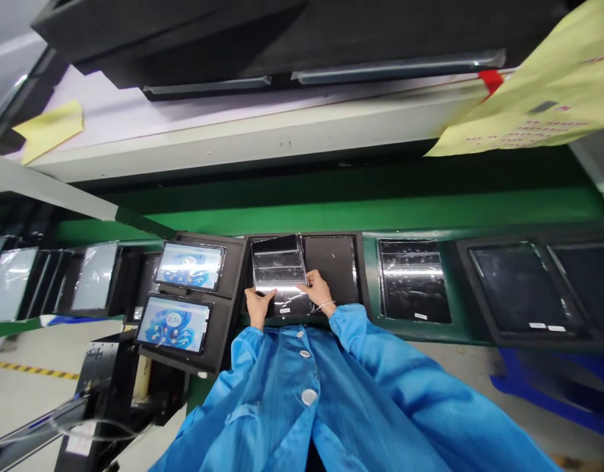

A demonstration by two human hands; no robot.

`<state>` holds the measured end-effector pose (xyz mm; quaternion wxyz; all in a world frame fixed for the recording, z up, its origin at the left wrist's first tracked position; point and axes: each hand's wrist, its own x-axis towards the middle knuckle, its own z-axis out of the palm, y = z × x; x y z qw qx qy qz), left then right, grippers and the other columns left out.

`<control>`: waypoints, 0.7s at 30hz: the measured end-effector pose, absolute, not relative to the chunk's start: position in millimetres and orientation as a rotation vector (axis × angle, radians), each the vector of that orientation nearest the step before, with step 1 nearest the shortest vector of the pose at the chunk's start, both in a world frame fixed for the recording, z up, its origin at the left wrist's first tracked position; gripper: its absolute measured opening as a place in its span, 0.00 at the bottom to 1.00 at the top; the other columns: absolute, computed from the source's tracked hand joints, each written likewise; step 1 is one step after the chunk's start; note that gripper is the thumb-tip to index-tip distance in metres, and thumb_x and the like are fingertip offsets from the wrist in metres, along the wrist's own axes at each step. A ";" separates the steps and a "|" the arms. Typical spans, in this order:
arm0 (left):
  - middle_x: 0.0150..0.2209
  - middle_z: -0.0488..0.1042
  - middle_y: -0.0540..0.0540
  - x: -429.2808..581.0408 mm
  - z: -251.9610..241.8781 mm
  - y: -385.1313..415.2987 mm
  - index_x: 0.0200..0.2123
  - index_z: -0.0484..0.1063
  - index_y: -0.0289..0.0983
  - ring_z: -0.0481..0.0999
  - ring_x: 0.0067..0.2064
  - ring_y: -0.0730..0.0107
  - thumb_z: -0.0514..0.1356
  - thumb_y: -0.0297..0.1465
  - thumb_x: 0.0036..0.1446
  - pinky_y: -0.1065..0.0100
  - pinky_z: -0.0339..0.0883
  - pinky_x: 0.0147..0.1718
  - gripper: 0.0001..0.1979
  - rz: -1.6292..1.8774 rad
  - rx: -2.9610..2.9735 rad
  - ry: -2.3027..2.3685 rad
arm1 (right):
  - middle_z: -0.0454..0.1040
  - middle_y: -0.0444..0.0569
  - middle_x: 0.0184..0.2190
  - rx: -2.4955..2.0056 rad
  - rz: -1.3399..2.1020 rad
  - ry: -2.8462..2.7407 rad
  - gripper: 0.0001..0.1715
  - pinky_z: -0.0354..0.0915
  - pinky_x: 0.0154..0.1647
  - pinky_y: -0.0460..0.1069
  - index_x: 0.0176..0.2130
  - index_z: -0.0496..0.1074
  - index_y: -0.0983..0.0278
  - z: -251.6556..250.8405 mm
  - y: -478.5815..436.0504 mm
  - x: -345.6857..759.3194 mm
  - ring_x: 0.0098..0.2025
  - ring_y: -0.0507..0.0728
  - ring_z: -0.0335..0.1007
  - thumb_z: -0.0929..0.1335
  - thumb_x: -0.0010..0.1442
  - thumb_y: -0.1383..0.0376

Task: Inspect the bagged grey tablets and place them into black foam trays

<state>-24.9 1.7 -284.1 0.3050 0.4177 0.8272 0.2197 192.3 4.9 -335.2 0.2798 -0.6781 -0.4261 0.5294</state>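
In front of my body, a dark tablet (278, 262) with a glossy screen and a small white label lies slightly askew over the left half of a black foam tray (359, 262). My left hand (258, 305) pinches its lower left edge between thumb and fingers. On the opposite side, my right hand (318, 290) grips the tablet's right edge, thumb on the screen. The tray's right recess (331, 265) shows black foam, with clear film along its edge.
Left of me, two lit tablets (174, 322) rest in another black tray (227, 282). A dark tablet (414, 282) in film lies on the green bench (459, 288) to the right, beside a tray with more tablets (523, 288). Above runs a white shelf (282, 131) with yellow paper (538, 98).
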 end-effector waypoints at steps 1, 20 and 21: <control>0.38 0.77 0.46 -27.8 -282.0 5.0 0.40 0.65 0.39 0.81 0.44 0.56 0.78 0.40 0.44 0.58 0.73 0.46 0.28 0.588 1.112 2.179 | 0.76 0.53 0.53 -1.815 1.449 -1.154 0.21 0.76 0.51 0.60 0.56 0.73 0.64 -335.8 4.6 189.4 0.50 0.60 0.77 0.72 0.70 0.56; 0.44 0.76 0.45 -39.8 -301.2 42.6 0.46 0.73 0.35 0.77 0.43 0.64 0.65 0.40 0.65 0.57 0.75 0.46 0.15 0.500 1.236 2.137 | 0.67 0.56 0.65 -2.084 0.968 -1.057 0.26 0.68 0.63 0.67 0.61 0.71 0.61 -313.9 -18.3 267.4 0.63 0.67 0.67 0.72 0.69 0.55; 0.44 0.76 0.44 -39.3 -300.8 43.9 0.46 0.72 0.35 0.77 0.46 0.61 0.68 0.40 0.62 0.55 0.75 0.48 0.17 0.486 1.252 2.133 | 0.66 0.56 0.66 -2.158 0.884 -1.009 0.28 0.65 0.65 0.69 0.62 0.69 0.61 -313.2 -22.3 282.2 0.65 0.68 0.65 0.72 0.68 0.54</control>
